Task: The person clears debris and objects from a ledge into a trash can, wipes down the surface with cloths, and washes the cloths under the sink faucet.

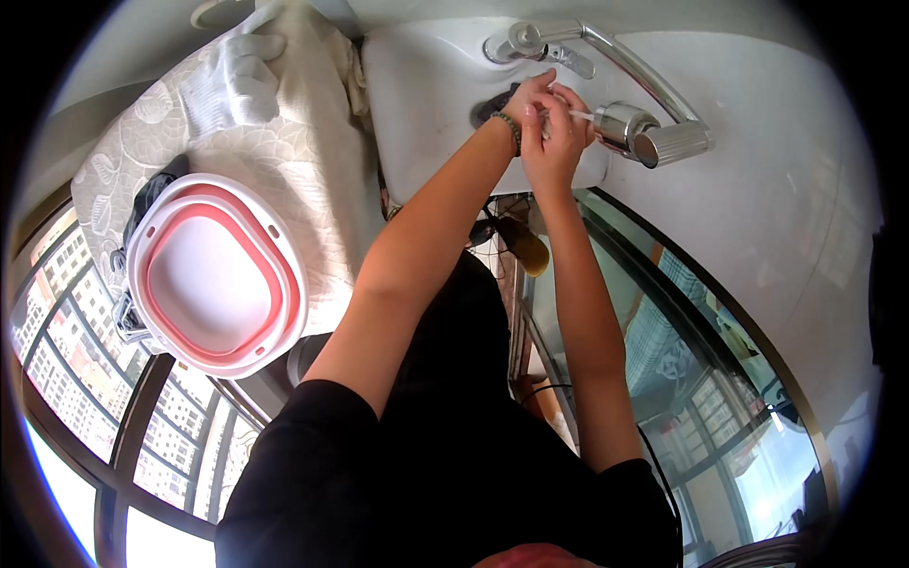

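Over the white sink, my left hand and my right hand are together, overlapping just in front of the chrome faucet head. A thin pale stream of water reaches from the faucet head to my fingers. My right hand's fingers are bent over my left hand and touch it. Most of my left fingers are hidden behind them. A green beaded bracelet circles my left wrist. Behind that wrist, a dark object lies in the basin, partly covered; its kind is unclear.
A pink and white collapsible basin rests on the patterned cloth at left. White gloves lie on the cloth's far end. The chrome faucet arm crosses the sink's right side. Glass doors stand at lower right.
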Tool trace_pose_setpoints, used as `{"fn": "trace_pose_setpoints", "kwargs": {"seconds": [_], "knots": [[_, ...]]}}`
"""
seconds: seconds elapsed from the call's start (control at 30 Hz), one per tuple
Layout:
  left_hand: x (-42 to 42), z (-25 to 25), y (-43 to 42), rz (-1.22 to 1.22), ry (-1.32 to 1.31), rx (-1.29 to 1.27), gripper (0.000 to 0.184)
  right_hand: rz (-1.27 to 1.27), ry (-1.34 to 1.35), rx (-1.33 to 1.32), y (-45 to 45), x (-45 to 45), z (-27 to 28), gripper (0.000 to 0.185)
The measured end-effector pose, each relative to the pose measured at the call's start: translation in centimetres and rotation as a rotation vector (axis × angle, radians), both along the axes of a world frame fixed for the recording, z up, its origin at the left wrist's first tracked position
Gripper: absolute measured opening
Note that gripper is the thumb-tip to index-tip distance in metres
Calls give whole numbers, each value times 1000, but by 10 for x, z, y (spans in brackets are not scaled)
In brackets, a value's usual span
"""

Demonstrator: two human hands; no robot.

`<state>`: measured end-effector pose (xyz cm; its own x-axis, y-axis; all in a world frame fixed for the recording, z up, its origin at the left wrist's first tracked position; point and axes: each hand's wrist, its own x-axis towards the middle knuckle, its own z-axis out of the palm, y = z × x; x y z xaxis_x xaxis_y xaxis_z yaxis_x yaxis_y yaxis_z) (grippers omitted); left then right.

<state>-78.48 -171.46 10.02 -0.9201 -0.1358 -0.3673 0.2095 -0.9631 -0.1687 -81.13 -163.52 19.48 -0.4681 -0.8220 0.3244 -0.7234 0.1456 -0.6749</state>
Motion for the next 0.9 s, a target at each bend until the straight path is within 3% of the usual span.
{"fn": "trace_pose_setpoints", "kwargs": {"seconds": [0.03, 0.07, 0.1, 0.17, 0.2, 0.27, 0.33, 0.43, 0.47, 0.57, 0.6, 0.7, 0.73, 0.83, 0.9], "knots": [[7, 10, 0, -28, 235, 25, 35, -16, 107, 3, -5, -1, -1, 23], [4, 17, 2, 41, 14, -79, 35, -31, 214, 4, -11, -2, -4, 23], [0, 22, 5, 78, -222, -194, 36, -30, 84, -8, -14, -2, -11, 23], [-4, -30, 13, 167, 51, -198, 38, -31, -172, -28, -15, 1, -28, 24], [8, -16, 14, 113, -244, -320, 35, -79, -249, -28, -14, 7, -34, 40], [-3, -44, 21, 168, -514, -1067, 34, -161, -547, -72, -15, 4, -42, 31], [15, 0, 25, 223, -846, -1728, 34, -238, -708, -89, -12, 2, -53, 26], [19, 29, 17, 89, -655, -585, 32, -389, -1209, 67, -19, -13, -41, 35], [27, 35, 16, 55, -680, -586, 29, -390, -1322, 80, -19, -21, -44, 42], [40, 30, 20, 101, -682, -706, 25, -505, -1430, -66, -21, -42, -57, 40], [47, 33, 20, 119, -660, -682, 26, -408, -1427, -59, -14, -46, -55, 33], [45, 28, 20, 276, -705, -561, 33, -275, -865, 372, -11, -33, -22, 31], [44, 30, 18, 280, -765, -597, 29, -232, -864, 402, -8, -32, -17, 31], [36, 16, 11, 157, -945, -817, 27, -208, -800, 209, 6, -29, -22, 23], [24, 12, 10, 178, -1037, -784, 27, -181, -617, -43, 8, -28, -36, 16]]}}
